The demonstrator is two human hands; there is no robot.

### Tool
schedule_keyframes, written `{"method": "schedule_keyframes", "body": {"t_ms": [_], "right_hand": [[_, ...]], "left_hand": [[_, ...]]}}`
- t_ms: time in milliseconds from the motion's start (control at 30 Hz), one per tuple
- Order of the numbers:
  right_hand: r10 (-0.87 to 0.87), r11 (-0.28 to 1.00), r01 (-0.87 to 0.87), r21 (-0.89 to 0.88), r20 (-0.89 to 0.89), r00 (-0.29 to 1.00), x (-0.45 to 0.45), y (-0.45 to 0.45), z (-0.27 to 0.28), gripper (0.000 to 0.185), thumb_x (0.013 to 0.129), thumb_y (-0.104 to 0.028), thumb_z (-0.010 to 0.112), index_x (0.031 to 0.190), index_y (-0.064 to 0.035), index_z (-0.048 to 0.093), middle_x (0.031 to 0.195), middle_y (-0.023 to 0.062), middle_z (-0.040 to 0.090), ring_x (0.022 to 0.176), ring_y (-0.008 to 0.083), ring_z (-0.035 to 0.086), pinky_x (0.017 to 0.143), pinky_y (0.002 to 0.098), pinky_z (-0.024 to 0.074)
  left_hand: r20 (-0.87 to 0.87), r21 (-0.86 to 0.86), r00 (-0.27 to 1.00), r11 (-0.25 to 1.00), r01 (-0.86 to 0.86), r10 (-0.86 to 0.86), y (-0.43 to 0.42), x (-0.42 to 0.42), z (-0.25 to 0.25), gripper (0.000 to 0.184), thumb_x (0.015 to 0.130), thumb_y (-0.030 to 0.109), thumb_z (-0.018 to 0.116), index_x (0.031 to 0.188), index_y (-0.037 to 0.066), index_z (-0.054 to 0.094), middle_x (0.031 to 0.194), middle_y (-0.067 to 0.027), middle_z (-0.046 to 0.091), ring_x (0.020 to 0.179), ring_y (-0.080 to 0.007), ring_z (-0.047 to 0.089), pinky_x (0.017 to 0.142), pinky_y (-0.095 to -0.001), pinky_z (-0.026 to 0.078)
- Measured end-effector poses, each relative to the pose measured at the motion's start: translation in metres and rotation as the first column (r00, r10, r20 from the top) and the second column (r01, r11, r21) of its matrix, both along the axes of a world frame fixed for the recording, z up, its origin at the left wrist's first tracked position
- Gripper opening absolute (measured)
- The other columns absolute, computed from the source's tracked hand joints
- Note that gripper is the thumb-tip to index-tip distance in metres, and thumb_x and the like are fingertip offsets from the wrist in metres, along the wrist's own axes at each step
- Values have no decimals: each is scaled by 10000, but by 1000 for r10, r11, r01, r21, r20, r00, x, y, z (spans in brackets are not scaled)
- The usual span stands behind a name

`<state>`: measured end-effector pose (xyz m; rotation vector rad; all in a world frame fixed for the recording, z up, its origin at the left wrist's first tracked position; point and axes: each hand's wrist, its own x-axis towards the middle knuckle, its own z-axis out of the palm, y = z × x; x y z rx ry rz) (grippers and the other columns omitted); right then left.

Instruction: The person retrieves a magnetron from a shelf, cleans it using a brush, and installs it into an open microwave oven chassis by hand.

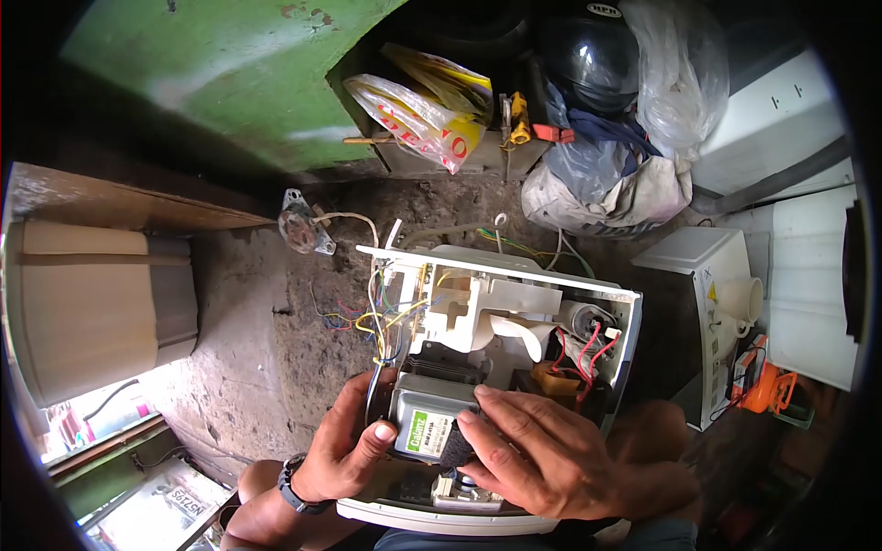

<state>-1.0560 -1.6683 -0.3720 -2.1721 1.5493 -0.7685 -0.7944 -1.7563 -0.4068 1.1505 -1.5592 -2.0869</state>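
Observation:
An opened white appliance (551, 275) lies in front of me, its inner parts and loose wires showing. A metal box with a green and white label (427, 432) sits in its near part. My left hand (344, 441) is at the box's left side, thumb and fingers apart around its edge, with thin wires beside the fingers. My right hand (542, 450) rests on the box's right side, its fingertips at a dark foam piece (457, 444). A white plastic fan part (510, 332) and a transformer with red wires (554, 380) lie further inside.
A small motor-like part (299, 225) with a cable lies on the stained floor. Plastic bags (418, 119), a black helmet (588, 55) and a cloth bundle (606, 193) stand at the back. At right are a white casing (703, 303) and an orange tool (770, 390).

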Motion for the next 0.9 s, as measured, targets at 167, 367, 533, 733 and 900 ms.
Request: {"method": "schedule_keyframes", "body": {"t_ms": [167, 367, 533, 733, 900], "right_hand": [[34, 998, -35, -50, -15, 999, -1, 1, -4, 605, 806, -228, 889, 1293, 50, 661, 1296, 274, 660, 1017, 326, 748, 870, 389, 643], [-7, 1000, 6, 15, 49, 999, -2, 0, -5, 622, 790, -235, 902, 1291, 43, 659, 1317, 271, 653, 982, 307, 755, 837, 374, 647], [12, 998, -17, 58, 78, 997, -4, 2, -3, 616, 780, -252, 908, 1267, 37, 665, 1284, 246, 664, 955, 298, 751, 818, 362, 638], [-18, 998, 12, 69, 86, 996, 0, 0, -2, 601, 777, -227, 907, 1262, 32, 664, 1310, 246, 643, 950, 300, 742, 825, 370, 633], [7, 997, -10, 71, 38, 999, 0, -2, 0, 595, 820, -210, 863, 1293, 60, 626, 1331, 269, 612, 989, 318, 728, 849, 374, 623]], "left_hand": [[-75, 12, 996, 999, -44, 44, 2, 0, -3, 720, 1070, 367, 630, 1558, -63, 321, 1417, -170, 563, 1334, -219, 521, 1150, -371, 389], [59, 26, 998, 1000, 3, -4, -3, -5, 7, 791, 1046, 451, 647, 1562, -53, 323, 1430, -148, 532, 1327, -206, 485, 1159, -365, 351], [14, -60, 997, 995, 80, -79, -8, 0, 4, 686, 1070, 309, 639, 1548, -65, 319, 1409, -184, 567, 1303, -221, 544, 1122, -377, 420], [-2, 1, 999, 999, 44, -44, -7, 0, 4, 717, 1063, 324, 651, 1560, -62, 308, 1433, -188, 550, 1319, -223, 532, 1129, -376, 415], [31, -64, 997, 996, 67, -65, -7, -1, 5, 731, 1080, 369, 608, 1577, -60, 287, 1410, -206, 572, 1307, -230, 552, 1122, -372, 426]]}}
